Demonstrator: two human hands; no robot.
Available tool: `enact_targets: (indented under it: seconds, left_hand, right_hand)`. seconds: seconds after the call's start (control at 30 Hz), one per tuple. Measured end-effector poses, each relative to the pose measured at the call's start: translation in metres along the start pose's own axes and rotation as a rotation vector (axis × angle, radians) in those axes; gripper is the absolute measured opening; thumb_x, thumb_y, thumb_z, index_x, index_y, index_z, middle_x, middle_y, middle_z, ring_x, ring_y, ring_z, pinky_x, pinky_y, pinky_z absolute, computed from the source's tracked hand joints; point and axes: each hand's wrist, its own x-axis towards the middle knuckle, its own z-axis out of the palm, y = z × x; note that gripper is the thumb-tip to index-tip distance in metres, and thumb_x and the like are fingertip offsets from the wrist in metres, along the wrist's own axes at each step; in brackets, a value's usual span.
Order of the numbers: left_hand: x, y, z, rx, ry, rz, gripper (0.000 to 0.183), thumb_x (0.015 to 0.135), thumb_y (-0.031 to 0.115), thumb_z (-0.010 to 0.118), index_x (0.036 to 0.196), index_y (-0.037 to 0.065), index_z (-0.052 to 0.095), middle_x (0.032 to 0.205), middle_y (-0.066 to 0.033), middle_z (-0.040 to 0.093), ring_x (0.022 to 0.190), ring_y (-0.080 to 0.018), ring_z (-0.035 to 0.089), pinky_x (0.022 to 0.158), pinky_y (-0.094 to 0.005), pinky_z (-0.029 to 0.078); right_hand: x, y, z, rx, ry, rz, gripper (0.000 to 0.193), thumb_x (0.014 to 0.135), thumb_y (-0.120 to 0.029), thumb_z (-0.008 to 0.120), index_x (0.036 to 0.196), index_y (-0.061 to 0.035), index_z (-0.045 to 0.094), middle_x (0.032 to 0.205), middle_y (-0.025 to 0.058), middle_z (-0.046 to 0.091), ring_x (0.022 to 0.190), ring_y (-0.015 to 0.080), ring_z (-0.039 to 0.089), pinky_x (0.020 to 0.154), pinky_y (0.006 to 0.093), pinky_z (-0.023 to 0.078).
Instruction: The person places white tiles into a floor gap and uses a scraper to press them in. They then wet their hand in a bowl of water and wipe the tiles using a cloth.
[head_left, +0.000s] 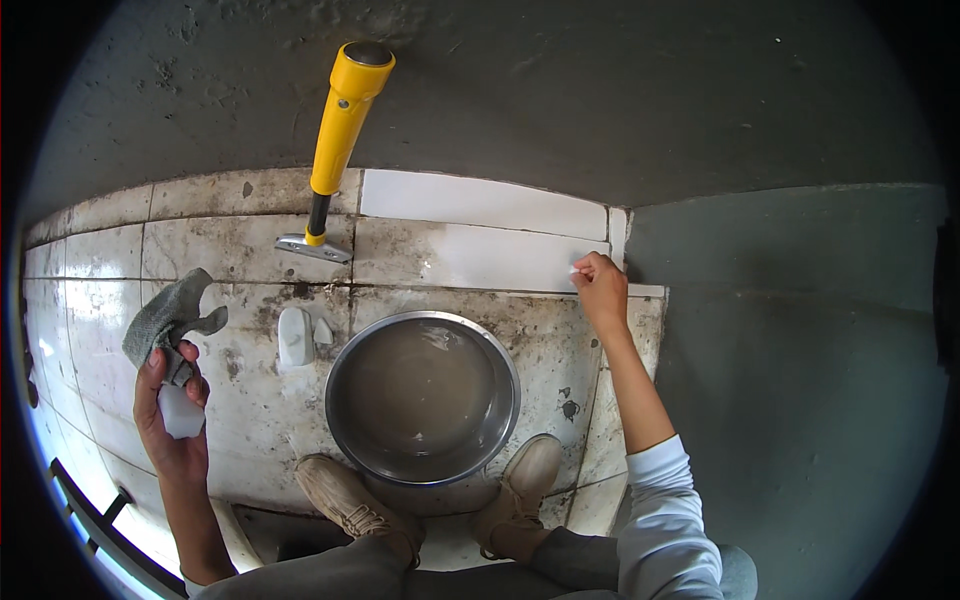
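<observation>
My left hand, raised at the left, is closed round a crumpled grey cloth and a white sponge-like block. Over at the right, the fingers of my right hand pinch a small white piece, mostly hidden by them. They are at the right end of a tile strip that is white toward the right and stained toward the left. Between my hands stands a round metal basin of cloudy brownish water.
A yellow-handled scraper leans upright against the dark wall, its metal head on the tiles. Left of the basin lie a white oblong piece and a smaller white fragment. My shoes flank the basin's near side. Black rails show at lower left.
</observation>
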Motion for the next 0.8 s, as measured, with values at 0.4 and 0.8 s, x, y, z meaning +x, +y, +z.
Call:
enact_targets:
  seconds: [0.4,0.8]
  left_hand:
    - [0.004,-0.005,0.01,0.015,-0.046,-0.02,0.026,0.094,0.023,0.051,0.108,0.0,0.054,0.09,-0.0102,0.061,0.059,-0.0102,0.051,0.054,-0.0211,0.042]
    - [0.005,-0.005,0.001,0.028,-0.018,-0.016,0.026,0.094,0.023,0.05,0.107,0.001,0.054,0.09,-0.01,0.061,0.059,-0.0098,0.051,0.055,-0.0211,0.041]
  right_hand:
    - [-0.015,-0.115,0.074,0.247,-0.19,-0.265,0.01,0.073,-0.003,0.067,0.081,-0.0051,0.063,0.08,0.0154,0.064,0.073,0.0311,0.063,0.067,0.0389,0.05]
    - [0.028,-0.014,0.011,0.358,0.056,0.167,0.011,0.076,-0.001,0.068,0.086,-0.0056,0.065,0.078,0.0064,0.067,0.069,0.0146,0.063,0.064,0.0269,0.05]
